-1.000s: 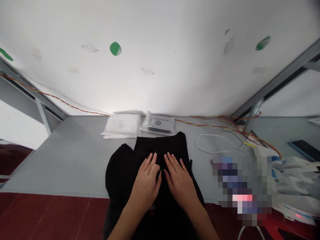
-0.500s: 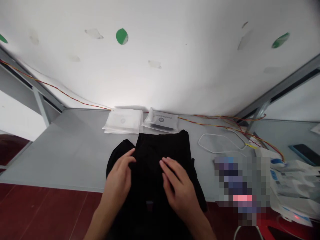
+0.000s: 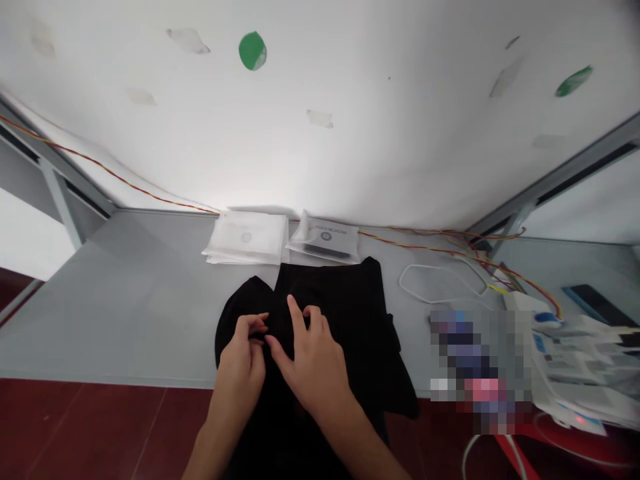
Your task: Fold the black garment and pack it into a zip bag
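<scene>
A black garment (image 3: 350,313) lies on the grey table (image 3: 130,300) and hangs over its near edge. My left hand (image 3: 243,363) pinches the cloth at the garment's left fold, fingers curled on the fabric. My right hand (image 3: 310,360) rests just beside it on the garment, index finger stretched forward, thumb against the same fold. Both hands meet at the left middle of the garment.
Two white plastic packets (image 3: 247,237) (image 3: 327,237) lie at the table's back by the wall. A white cable loop (image 3: 443,283) and coloured wires (image 3: 450,250) lie to the right. Papers and boxes (image 3: 575,360) crowd the right end.
My right hand has moved left across the garment to join my left hand. My left hand has closed its fingers on the fold.
</scene>
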The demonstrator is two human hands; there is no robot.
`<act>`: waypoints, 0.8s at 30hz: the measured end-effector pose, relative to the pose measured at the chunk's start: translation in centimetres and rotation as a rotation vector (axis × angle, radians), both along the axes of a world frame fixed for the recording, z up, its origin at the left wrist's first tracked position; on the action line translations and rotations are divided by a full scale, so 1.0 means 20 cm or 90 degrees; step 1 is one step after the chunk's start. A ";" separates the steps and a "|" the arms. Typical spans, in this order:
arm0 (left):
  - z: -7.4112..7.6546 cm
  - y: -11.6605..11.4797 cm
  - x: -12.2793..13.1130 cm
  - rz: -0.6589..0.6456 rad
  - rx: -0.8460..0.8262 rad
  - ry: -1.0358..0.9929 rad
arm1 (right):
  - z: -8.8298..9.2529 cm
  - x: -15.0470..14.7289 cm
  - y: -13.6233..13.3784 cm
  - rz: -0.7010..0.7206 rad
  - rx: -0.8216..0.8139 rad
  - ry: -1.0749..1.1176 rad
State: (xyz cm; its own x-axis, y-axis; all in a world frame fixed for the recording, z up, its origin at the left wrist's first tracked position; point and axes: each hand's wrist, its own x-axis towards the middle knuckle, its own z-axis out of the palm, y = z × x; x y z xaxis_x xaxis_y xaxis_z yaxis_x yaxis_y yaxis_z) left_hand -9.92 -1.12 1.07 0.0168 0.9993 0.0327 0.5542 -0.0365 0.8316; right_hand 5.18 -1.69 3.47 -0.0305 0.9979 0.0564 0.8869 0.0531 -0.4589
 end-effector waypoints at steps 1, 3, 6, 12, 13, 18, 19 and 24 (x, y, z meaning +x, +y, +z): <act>-0.01 0.01 0.00 0.004 -0.004 -0.004 | -0.01 -0.01 0.01 -0.015 0.001 -0.006; -0.02 0.01 -0.01 0.006 -0.003 -0.016 | -0.02 -0.02 0.03 -0.037 0.007 -0.006; -0.03 0.01 -0.02 0.002 0.011 -0.050 | -0.05 -0.01 0.05 -0.063 0.019 -0.012; -0.05 0.00 -0.02 0.013 0.030 -0.053 | -0.09 -0.01 0.01 -0.083 0.054 -0.084; -0.05 0.00 -0.02 0.015 0.034 -0.046 | -0.10 -0.02 0.00 -0.081 0.059 -0.085; -0.06 0.01 -0.02 0.015 0.043 -0.027 | -0.10 -0.05 -0.01 -0.075 0.049 -0.081; -0.06 0.01 -0.02 0.013 0.044 -0.028 | -0.10 -0.05 -0.01 -0.074 0.046 -0.079; -0.06 0.00 -0.02 0.000 0.048 -0.015 | -0.04 -0.03 -0.01 -0.061 0.024 -0.061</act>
State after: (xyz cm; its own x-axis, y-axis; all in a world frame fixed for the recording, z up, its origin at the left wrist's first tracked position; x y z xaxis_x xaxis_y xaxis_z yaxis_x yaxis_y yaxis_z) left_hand -10.25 -1.02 -0.11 0.0157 0.9941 0.1077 0.5348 -0.0994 0.8391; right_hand 4.49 -1.96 2.58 0.0580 0.9937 0.0961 0.9284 -0.0183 -0.3710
